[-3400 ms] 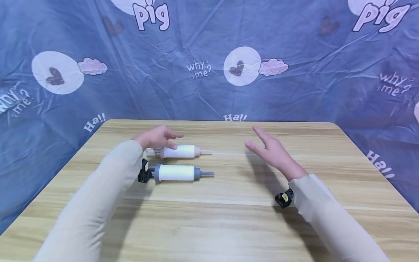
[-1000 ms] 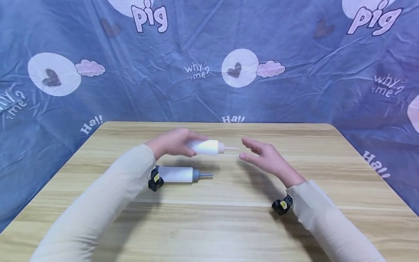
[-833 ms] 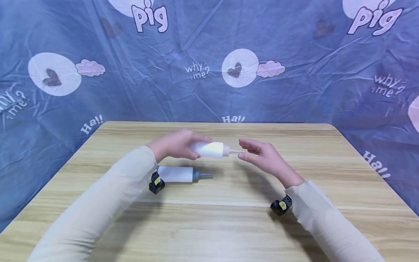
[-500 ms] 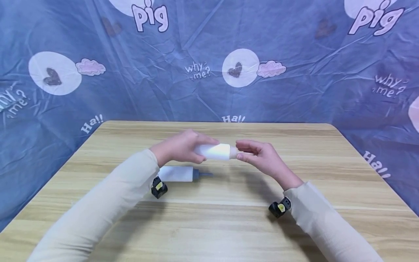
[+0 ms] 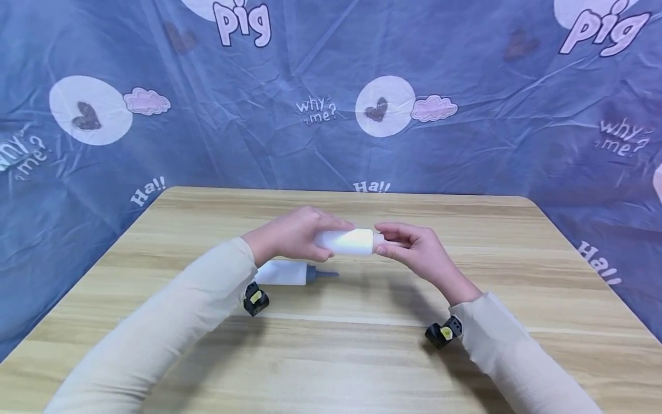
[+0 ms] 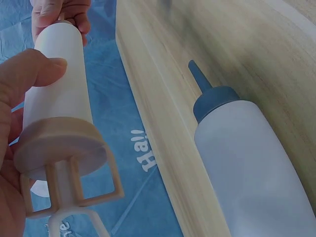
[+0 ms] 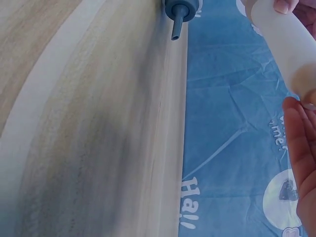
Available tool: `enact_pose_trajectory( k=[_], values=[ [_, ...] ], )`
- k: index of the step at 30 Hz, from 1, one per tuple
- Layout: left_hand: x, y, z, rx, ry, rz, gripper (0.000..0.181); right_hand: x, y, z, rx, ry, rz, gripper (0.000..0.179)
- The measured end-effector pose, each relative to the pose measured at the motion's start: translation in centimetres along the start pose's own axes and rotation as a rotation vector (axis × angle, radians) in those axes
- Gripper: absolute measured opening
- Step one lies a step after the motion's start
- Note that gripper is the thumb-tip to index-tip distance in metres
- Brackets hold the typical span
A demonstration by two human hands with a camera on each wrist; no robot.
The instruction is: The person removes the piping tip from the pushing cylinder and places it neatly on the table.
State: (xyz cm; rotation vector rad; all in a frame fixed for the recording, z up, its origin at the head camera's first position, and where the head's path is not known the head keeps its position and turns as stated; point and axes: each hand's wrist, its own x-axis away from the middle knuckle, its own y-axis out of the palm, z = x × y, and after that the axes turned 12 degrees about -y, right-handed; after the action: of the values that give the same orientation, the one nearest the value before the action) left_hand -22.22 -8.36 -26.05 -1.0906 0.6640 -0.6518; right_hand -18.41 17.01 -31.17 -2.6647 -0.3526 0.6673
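My left hand grips the white barrel of a syringe with a pale pink nozzle cap, held level above the table. Its thumb lies along the barrel in the left wrist view, where the pinkish end collar and looped plunger handle point toward the camera. At the other end, my right hand pinches the cap and thin nozzle between thumb and fingers. A second syringe, with a blue-grey cap and nozzle, lies on the table below, its rear hidden behind the left wrist.
The light wood table reaches back to a blue printed cloth hanging behind it and at the sides. A small black camera sits on the left wrist and another on the right.
My left hand has picked the pink-capped syringe up off the table and carried it right. My right hand has moved slightly left and taken hold of its nozzle end.
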Motion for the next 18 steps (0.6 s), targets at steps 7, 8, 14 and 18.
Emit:
enact_pose_trajectory(
  k=[7, 8, 14, 18],
  values=[
    [-0.2, 0.3, 0.0, -0.025, -0.006, 0.0, 0.052, -0.1, -0.2, 0.6, -0.07, 0.015, -0.04, 0.048],
    [-0.2, 0.3, 0.0, -0.024, -0.002, -0.002, 0.052, 0.0, -0.2, 0.7, -0.072, 0.022, -0.039, 0.048],
    [-0.5, 0.6, 0.2, -0.011, -0.014, -0.023, 0.053, 0.2, -0.3, 1.1, -0.069, 0.046, -0.014, 0.045],
    [-0.7, 0.7, 0.1, 0.017, -0.037, -0.028, 0.053, 0.1, -0.4, 1.1, -0.058, 0.018, -0.009, 0.043]
  ],
)
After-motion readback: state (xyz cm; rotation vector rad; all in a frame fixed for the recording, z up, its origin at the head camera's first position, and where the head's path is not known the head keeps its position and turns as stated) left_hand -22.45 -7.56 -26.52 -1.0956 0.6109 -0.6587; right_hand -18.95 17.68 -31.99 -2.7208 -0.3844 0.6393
